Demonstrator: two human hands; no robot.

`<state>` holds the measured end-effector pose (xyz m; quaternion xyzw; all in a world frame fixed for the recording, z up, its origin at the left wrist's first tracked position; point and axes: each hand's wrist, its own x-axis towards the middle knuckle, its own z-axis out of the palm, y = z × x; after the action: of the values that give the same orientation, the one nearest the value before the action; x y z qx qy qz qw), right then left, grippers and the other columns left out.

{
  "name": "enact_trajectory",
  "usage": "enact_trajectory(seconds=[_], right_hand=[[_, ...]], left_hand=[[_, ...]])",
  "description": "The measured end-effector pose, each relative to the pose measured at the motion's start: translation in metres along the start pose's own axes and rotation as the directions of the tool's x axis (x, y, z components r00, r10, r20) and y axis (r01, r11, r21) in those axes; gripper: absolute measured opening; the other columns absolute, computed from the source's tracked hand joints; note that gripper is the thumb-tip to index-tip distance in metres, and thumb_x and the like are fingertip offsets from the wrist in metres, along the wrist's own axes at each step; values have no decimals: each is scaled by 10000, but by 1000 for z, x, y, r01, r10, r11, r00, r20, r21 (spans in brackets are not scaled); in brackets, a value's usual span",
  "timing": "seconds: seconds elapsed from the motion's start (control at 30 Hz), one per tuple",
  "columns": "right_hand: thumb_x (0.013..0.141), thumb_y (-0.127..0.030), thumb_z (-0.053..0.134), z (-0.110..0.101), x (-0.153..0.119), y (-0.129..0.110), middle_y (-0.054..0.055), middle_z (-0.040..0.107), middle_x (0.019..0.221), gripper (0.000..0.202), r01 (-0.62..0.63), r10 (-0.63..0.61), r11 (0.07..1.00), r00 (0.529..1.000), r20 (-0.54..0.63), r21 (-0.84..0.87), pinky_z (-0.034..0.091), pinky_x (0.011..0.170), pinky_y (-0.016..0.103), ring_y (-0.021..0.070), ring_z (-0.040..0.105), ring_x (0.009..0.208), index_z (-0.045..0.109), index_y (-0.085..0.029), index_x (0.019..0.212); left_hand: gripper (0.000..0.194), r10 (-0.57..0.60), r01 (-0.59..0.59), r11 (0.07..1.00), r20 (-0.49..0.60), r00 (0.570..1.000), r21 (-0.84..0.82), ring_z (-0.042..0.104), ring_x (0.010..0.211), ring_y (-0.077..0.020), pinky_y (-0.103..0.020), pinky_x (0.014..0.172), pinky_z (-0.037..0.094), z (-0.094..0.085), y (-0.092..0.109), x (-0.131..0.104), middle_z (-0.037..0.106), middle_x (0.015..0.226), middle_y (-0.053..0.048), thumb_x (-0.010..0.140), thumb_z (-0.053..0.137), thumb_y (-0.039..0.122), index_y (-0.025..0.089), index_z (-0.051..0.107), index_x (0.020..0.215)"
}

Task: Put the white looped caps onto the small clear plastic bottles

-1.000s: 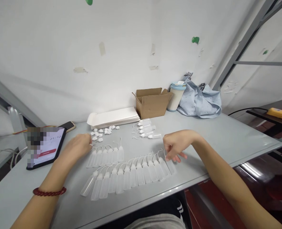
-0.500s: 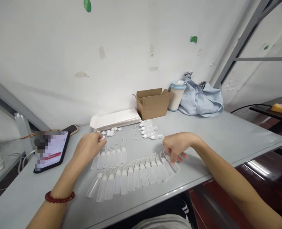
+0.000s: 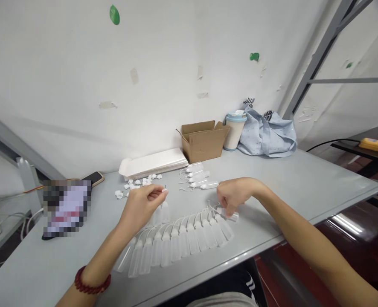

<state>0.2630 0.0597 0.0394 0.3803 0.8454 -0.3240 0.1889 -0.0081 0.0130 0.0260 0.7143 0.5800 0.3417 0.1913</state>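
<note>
My left hand (image 3: 146, 204) is closed in a pinch on a small white piece (image 3: 164, 190) with a thin dark tip. Similar small white pieces (image 3: 138, 182) lie scattered behind it. At the right end of a long row of translucent tubes (image 3: 174, 243) with white tops and thin strings, the fingers of my right hand (image 3: 235, 196) are closed on a single tube (image 3: 232, 215) lying tilted on the table. A shorter group of tubes (image 3: 165, 213) lies partly hidden under my left hand. Several more tubes (image 3: 199, 175) rest farther back.
Along the wall stand a white flat stack (image 3: 155, 163), an open cardboard box (image 3: 206, 145), a lidded cup (image 3: 234, 134) and a light blue bag (image 3: 268, 136). To the left lie a blurred phone (image 3: 68, 209) and a dark device (image 3: 94, 178). The grey table (image 3: 291, 187) has a front edge close to me.
My left hand has moved right from the scattered white pieces, with one white piece in its fingers. My right hand stays at the row's end, where its tube has turned closer to level.
</note>
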Motion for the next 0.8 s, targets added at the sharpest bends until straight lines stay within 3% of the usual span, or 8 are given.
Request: enact_trajectory(seconds=[0.07,0.13,0.27,0.33,0.53,0.67,0.8], right_hand=[[603,-248,672,0,-1,-3,-40,494,499,150,106,-98,994,977,-189,32,306,457,211,85,433,472,582,-136,563],[619,-220,645,0,-1,-8,-46,497,536,97,206,-155,973,916,-370,102,308,469,201,81,434,501,594,-140,637],[650,-174,592,7,4,-20,-58,462,545,48,416,-231,881,793,-563,226,294,471,193,69,394,504,585,-145,687],[652,-160,584,13,10,-24,-59,467,558,70,481,-248,829,773,-583,286,293,465,187,67,393,508,585,-145,720],[687,-181,573,29,24,-32,-60,488,554,179,463,-206,777,827,-523,426,302,425,163,61,413,457,587,-148,862],[713,-195,550,34,26,-38,-53,512,558,189,466,-220,738,850,-479,488,342,405,166,72,454,431,575,-151,895],[736,-177,548,36,29,-42,-65,435,559,42,526,-270,751,797,-540,400,266,404,160,45,365,445,566,-143,753]], left_hand=[[223,-15,14,992,-9,1000,-124,657,663,-192,-286,632,529,3,5,-3,716,714,-27,731,618,411,196,676,729],[224,-57,57,970,9,998,-235,646,624,-180,-278,599,529,6,10,-5,702,677,-27,717,648,406,186,681,734],[228,-144,179,897,116,983,-405,622,581,-158,-280,604,523,12,16,-7,685,634,-23,706,682,386,163,675,755],[235,-168,228,857,168,971,-463,618,595,-148,-286,643,518,15,15,-7,700,688,-33,715,685,384,159,677,783],[256,-119,234,764,224,967,-601,620,724,-165,-258,610,497,15,17,-10,695,844,-62,768,639,410,165,685,826],[247,-69,182,819,221,973,-544,608,683,-158,-247,585,488,17,25,-13,666,754,-36,804,578,404,171,658,805],[233,-54,138,901,209,976,-412,591,617,-145,-233,545,469,21,30,-16,624,691,-5,822,526,392,188,638,809]])
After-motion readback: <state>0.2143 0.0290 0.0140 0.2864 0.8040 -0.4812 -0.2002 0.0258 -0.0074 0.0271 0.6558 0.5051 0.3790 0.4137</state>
